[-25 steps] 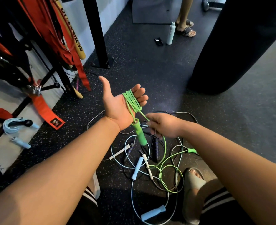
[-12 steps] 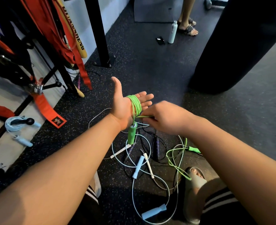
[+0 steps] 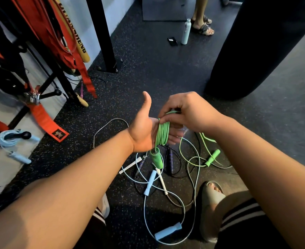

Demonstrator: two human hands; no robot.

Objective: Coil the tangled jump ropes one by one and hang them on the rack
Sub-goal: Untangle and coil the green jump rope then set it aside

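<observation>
A green jump rope [image 3: 162, 133] is wound in several loops round my left hand [image 3: 142, 130], which is held palm up with the thumb raised. One green handle [image 3: 156, 158] hangs below that wrist. My right hand [image 3: 189, 112] pinches the rope's free length just above the coil. The other green handle [image 3: 212, 157] lies on the floor to the right. Below my hands is a tangle of ropes with light blue handles [image 3: 149, 182], purple handles [image 3: 170, 157] and a white handle [image 3: 130, 165]. A coiled light blue rope [image 3: 6, 139] hangs on a peg of the rack [image 3: 45, 79] at the left.
Orange straps [image 3: 45, 119] hang from the rack. A black post [image 3: 105, 33] stands behind it and a large black punching bag [image 3: 255, 42] at the right. A bottle [image 3: 186, 31], a phone [image 3: 172, 41] and another person's feet [image 3: 203, 26] are farther back. My sandalled foot [image 3: 211, 196] is beside the tangle.
My right hand has risen from below the left palm to above the coil, carrying the green rope over it. More rope has left the floor and the loose green loops have shrunk.
</observation>
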